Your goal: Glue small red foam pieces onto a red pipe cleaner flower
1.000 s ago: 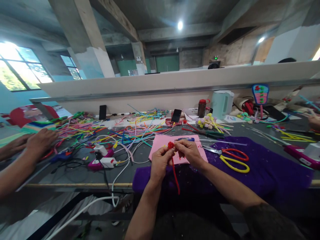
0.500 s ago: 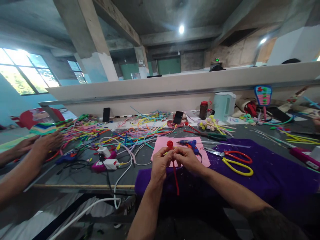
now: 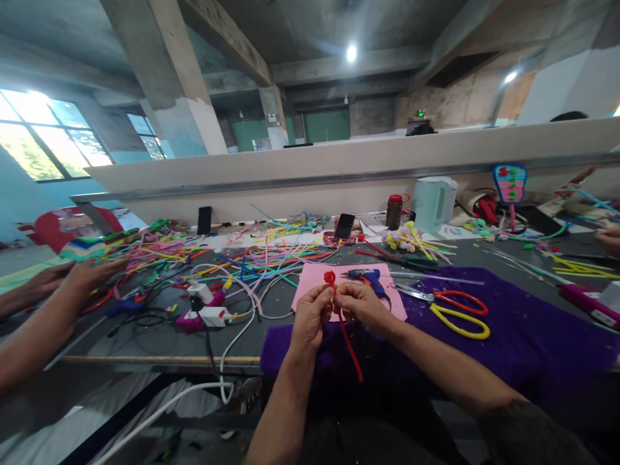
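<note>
A red pipe cleaner (image 3: 351,352) is pinched between my two hands, its upper end coiled into a small rosette and its tail hanging down to the right. My left hand (image 3: 310,314) grips it just under the coil with thumb and forefinger. Close beside, my right hand (image 3: 361,303) has its fingertips closed on the same piece, nearly touching the left. Beneath the hands lies a pink sheet (image 3: 305,281). Behind my right hand, a blue glue gun (image 3: 371,279) rests on that sheet. Scissors (image 3: 455,309) with red and yellow handles lie to the right.
A purple cloth (image 3: 527,329) covers the front right of the table. Loose pipe cleaners (image 3: 271,252) spread across the back left. Power strips with cables (image 3: 208,316) lie left. A co-worker's hands (image 3: 90,278) work at far left; another person's hand (image 3: 609,239) shows at far right.
The pipe cleaner's tail has swung to the right, and its coil sits slightly higher. My hands have shifted only a little. The co-worker's hand at left has moved slightly right.
</note>
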Available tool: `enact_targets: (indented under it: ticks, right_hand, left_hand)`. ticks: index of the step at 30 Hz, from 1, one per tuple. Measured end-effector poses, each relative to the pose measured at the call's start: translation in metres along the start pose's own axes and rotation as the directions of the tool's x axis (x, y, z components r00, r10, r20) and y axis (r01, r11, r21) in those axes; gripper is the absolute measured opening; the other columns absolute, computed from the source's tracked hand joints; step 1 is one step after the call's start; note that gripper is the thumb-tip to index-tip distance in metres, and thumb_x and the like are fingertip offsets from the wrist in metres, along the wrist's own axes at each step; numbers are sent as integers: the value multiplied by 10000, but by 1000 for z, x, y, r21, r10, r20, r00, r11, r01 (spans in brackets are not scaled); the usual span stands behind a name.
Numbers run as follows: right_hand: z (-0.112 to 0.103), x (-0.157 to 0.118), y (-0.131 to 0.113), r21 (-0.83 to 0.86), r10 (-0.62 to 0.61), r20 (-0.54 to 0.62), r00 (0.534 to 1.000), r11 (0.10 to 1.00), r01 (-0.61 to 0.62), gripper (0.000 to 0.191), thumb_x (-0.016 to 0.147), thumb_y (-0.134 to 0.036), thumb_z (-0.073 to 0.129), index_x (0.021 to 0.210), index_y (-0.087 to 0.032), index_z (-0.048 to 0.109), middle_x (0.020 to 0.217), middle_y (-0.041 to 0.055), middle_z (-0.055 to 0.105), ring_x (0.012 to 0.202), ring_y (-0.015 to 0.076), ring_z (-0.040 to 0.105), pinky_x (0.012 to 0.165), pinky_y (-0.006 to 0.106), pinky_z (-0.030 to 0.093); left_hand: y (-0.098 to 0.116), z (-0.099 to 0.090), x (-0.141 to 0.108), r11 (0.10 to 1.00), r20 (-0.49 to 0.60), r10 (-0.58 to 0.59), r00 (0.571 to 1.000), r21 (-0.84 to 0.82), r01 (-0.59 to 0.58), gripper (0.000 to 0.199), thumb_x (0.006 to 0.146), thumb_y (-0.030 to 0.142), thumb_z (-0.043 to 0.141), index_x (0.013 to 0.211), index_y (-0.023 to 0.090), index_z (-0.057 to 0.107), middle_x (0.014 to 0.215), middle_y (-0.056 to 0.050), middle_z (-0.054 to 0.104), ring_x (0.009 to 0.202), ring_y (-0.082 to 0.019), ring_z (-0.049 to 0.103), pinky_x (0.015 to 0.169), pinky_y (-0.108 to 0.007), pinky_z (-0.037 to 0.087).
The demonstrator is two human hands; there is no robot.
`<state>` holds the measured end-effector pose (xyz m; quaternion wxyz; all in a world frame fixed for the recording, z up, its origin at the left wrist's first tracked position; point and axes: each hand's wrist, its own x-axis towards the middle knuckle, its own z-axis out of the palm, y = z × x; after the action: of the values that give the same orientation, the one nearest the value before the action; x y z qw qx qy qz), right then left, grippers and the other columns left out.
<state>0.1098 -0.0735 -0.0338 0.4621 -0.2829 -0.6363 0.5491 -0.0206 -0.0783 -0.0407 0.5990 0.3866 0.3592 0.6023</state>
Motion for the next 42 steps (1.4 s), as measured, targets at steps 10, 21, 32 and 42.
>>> enact_targets:
  ticks: [10,21,32,42]
  right_hand:
    - [0,1,3,-19,-11,34,999,1000,12,198,757,-294,551,633,-142,526,523,-40,500,416,56,437,416,183,321]
    - [0,-1,1,-85,-26,69,997,996,32,199,784,-308,520,671,-145,541,595,-16,532,444,61,436,436,195,313]
    - [1,-1,4,-100,-45,33,998,994,49,204,781,-310,521,645,-158,521,550,-30,509,442,68,432,437,198,324]
    - [-1,3,9,-139,-46,-6,999,989,45,193,756,-302,544,630,-159,515,530,-35,512,423,66,436,415,191,325]
  left_hand:
    - [-3,3,-1,1000,2,30,1000,7,-30,260,612,303,705,800,127,667,515,51,482,380,2,297,380,-163,177]
    - [-2,5,-4,999,-15,29,999,-22,-29,252,571,307,733,697,131,605,464,77,425,362,-6,305,374,-158,188]
    - [-5,3,-3,999,-22,25,999,-20,-26,244,581,312,726,674,122,603,471,68,457,361,0,318,366,-152,194]
    - [-9,-1,-3,1000,-29,13,1000,-20,-13,249,591,326,715,636,134,563,421,80,415,351,-6,320,359,-143,197]
